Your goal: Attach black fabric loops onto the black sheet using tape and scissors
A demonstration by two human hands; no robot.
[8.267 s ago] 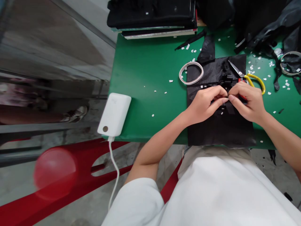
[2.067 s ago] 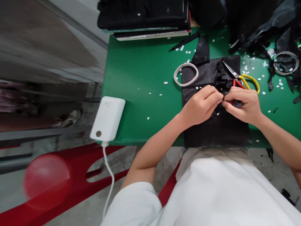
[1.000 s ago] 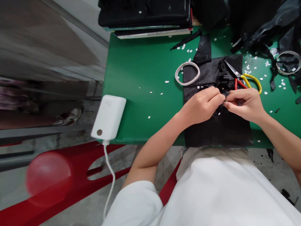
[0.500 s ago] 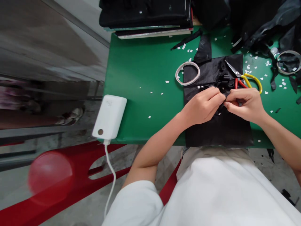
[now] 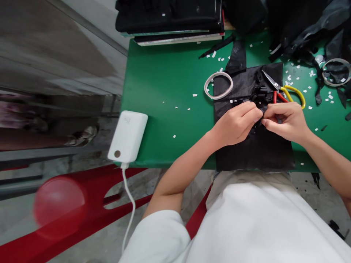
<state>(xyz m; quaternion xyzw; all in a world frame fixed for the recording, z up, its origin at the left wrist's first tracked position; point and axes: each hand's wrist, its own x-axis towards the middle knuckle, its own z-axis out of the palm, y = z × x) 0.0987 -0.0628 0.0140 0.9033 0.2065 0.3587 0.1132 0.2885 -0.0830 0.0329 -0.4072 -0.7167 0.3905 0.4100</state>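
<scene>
My left hand (image 5: 238, 123) and my right hand (image 5: 286, 120) meet over a black cloth piece (image 5: 253, 151) laid at the table's front edge. Fingertips of both are pinched close together; whatever lies between them is too small and hidden to make out. Small black bits (image 5: 260, 91) are heaped on the cloth just beyond my fingers. Scissors (image 5: 281, 87) with yellow and red handles rest partly on the cloth, blades part open, right beside my right hand. A thin roll of white tape (image 5: 206, 87) overlaps the cloth's left edge.
A white power bank (image 5: 128, 135) with a cable (image 5: 128, 193) sits at the green table's (image 5: 164, 69) left corner. Stacked black items (image 5: 170, 18) stand behind. Black scraps (image 5: 309, 33), another tape roll (image 5: 325, 78) and white paper bits lie right. Another person's shoe (image 5: 83, 136) shows left.
Hardly anything differs. My hands hold nearly the same pinched pose over the black cloth, and the things on the table lie where they were.
</scene>
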